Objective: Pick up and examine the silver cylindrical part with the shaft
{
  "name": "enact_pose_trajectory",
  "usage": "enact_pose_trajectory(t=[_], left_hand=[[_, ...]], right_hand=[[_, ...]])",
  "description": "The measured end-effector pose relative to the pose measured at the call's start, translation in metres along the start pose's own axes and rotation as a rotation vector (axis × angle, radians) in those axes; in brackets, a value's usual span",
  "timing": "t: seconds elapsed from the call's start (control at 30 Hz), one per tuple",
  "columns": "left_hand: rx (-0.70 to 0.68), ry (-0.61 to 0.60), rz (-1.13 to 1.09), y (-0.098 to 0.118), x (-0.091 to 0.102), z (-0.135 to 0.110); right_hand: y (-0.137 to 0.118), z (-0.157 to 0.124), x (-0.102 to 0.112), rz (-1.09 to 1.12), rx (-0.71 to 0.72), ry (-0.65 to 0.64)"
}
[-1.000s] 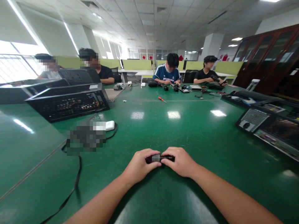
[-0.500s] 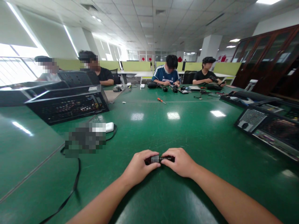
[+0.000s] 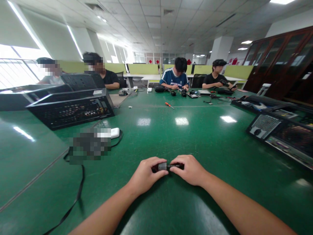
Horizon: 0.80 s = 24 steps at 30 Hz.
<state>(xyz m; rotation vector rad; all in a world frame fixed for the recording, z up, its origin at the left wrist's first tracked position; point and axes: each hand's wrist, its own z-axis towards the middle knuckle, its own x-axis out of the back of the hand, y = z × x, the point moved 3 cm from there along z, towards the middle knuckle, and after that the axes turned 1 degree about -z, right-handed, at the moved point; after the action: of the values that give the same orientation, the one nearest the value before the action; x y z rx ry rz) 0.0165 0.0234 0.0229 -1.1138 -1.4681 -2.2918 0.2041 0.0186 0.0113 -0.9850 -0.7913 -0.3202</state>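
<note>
My left hand (image 3: 146, 173) is closed round a small grey metal cylinder (image 3: 162, 166), with thumb and fingers on either side of it. A thin dark rod (image 3: 174, 166) sticks out from the cylinder's right end, in line with it. The thumb and fingers of my right hand (image 3: 189, 169) close around that rod from the right. Both hands rest low over the green table (image 3: 156, 143), with their fingertips nearly meeting. The left end of the cylinder and the far end of the rod are partly covered by my fingers, so the exact kind of part cannot be told.
An open black computer case (image 3: 73, 109) stands at left, another (image 3: 281, 130) at right. A white object (image 3: 114, 133) and a black strap (image 3: 79, 192) lie left of my hands. An orange screwdriver (image 3: 168, 104) lies farther off. Several people sit across the table.
My right hand has shifted very slightly to the right, while my left hand stays almost still. Both keep their hold on the cylinder and rod.
</note>
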Motion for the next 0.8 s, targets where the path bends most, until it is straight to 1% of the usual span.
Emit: enact_pose_trajectory(t=[0.8], left_hand=[[0.016, -0.006, -0.013, -0.0009, 0.0008, -0.0003]], right_hand=[[0.0008, 0.0002, 0.0027, 0.016, -0.026, -0.01]])
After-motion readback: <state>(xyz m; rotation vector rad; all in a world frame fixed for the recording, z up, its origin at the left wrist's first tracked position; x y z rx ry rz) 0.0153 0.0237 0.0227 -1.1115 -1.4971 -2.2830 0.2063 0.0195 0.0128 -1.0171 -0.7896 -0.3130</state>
